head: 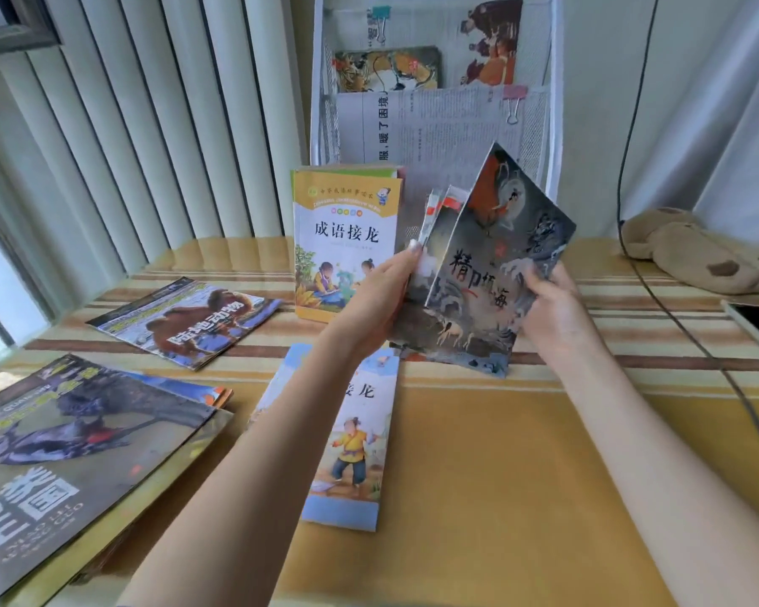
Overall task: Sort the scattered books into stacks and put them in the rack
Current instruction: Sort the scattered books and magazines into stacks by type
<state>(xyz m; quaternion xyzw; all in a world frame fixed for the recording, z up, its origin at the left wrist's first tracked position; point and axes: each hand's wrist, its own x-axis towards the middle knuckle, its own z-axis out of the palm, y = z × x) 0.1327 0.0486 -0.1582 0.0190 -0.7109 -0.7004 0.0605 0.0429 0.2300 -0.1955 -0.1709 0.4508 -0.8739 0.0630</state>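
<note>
The left arm hides the blue book (356, 435) (title half covered).

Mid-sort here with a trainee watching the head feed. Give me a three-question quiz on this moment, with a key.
1. True or false: both hands hold the dark-covered books.
2. Where does the orange-bordered book stand? A) flat on the cloth B) upright before the white mesh rack C) inside the rack
3. What lies under the left forearm, flat on the striped cloth?

Key
1. True: left hand and right hand grip the bundle.
2. B
3. The blue-bordered book.
</note>
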